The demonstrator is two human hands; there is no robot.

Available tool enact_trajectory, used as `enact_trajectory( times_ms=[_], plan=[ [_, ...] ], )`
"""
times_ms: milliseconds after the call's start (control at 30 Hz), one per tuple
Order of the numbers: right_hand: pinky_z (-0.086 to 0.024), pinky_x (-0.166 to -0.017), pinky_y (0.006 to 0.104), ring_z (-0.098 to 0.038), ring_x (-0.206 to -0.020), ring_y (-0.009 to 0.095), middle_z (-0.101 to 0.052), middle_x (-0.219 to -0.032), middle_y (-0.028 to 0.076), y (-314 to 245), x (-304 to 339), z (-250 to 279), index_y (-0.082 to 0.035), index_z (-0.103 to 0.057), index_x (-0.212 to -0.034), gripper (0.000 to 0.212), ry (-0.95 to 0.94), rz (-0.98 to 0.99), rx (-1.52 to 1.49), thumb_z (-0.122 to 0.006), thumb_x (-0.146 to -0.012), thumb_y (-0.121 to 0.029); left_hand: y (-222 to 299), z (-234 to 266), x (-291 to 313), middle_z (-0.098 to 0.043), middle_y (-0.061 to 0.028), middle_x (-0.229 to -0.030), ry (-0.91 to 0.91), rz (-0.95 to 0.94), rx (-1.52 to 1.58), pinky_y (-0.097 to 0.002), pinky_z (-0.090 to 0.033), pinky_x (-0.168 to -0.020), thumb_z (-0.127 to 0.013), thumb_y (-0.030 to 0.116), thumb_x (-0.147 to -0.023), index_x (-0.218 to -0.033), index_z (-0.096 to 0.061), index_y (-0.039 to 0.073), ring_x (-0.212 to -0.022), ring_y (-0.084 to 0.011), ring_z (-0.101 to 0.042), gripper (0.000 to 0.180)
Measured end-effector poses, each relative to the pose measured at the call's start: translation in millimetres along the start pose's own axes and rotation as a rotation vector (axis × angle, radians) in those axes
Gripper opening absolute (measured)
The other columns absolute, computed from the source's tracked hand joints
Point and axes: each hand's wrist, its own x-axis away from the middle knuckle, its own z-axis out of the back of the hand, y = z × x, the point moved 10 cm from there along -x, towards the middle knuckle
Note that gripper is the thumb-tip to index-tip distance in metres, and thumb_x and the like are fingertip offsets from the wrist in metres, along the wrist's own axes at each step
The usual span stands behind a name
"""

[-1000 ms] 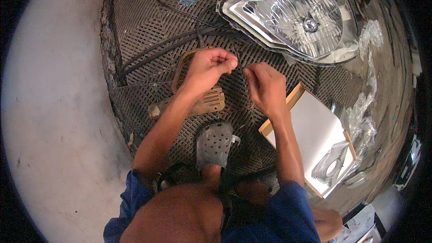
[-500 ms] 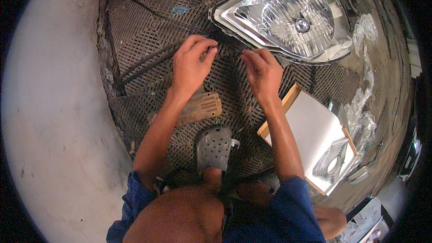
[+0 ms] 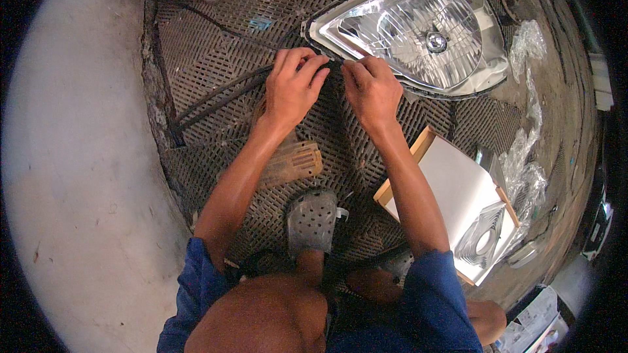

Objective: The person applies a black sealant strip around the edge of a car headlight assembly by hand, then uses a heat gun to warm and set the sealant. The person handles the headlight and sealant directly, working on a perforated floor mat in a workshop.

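Fingertips pinched, my left hand (image 3: 296, 88) is closed just beside the pointed left end of a car headlight (image 3: 412, 33). My right hand (image 3: 373, 95) is also closed in a pinch, near the headlight's lower edge, a short gap from the left fingertips. Something small and dark shows between the two sets of fingertips, too small to make out. The headlight lies on the mat with its clear, ribbed face up and a dark rim round it. A thin black cable (image 3: 216, 23) runs from the upper left toward my left hand.
Below my left wrist lies a worn, slotted brownish plate (image 3: 294, 162). An open box (image 3: 451, 176) holding a coiled grey strip (image 3: 483, 235) sits right of my right forearm, with clear plastic wrap (image 3: 526, 183) beside it. The woven mat (image 3: 216, 59) borders a pale surface (image 3: 78, 176) at left.
My hands have come closer together, the right moving left and up, the left slightly right. Both fingertips now nearly meet beside the headlight. A dark post-like shape shows more at the upper left.
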Motion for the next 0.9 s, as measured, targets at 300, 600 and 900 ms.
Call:
enact_trajectory(
  times_ms=[300,600,900],
  plan=[
    [-0.055,-0.060,0.0392,-0.064,-0.083,0.026,-0.060,-0.085,0.006,-12,-1,-10,-0.008,-0.069,-0.092,0.014,-0.036,0.129,0.056,-0.066,-0.079,-0.011,4,-12,-6,-0.061,-0.0049,-0.100,0.009,-0.169,-0.063,-0.0477,-0.048,-0.100,-0.077,0.009,-0.077,-0.104,-0.072,0.012,-0.097,-0.0270,-0.058,0.028],
    [-0.057,-0.059,0.0377,-0.064,-0.088,0.026,-0.061,-0.091,0.007,-13,1,-13,-0.007,-0.070,-0.100,0.021,-0.106,0.143,0.111,-0.063,-0.081,-0.011,5,-25,-5,-0.063,-0.0012,-0.099,-0.004,-0.309,-0.125,-0.0492,-0.046,-0.105,-0.073,0.009,-0.076,-0.104,-0.074,0.014,-0.096,-0.0240,-0.058,0.028],
    [-0.057,-0.061,0.0370,-0.063,-0.090,0.025,-0.058,-0.094,0.006,-7,5,-10,-0.007,-0.068,-0.105,0.027,-0.111,0.173,0.046,-0.065,-0.078,-0.010,11,-26,-10,-0.065,-0.0006,-0.096,-0.058,-0.470,-0.155,-0.0473,-0.047,-0.105,-0.071,0.008,-0.075,-0.101,-0.075,0.011,-0.095,-0.0214,-0.060,0.026]
  ],
)
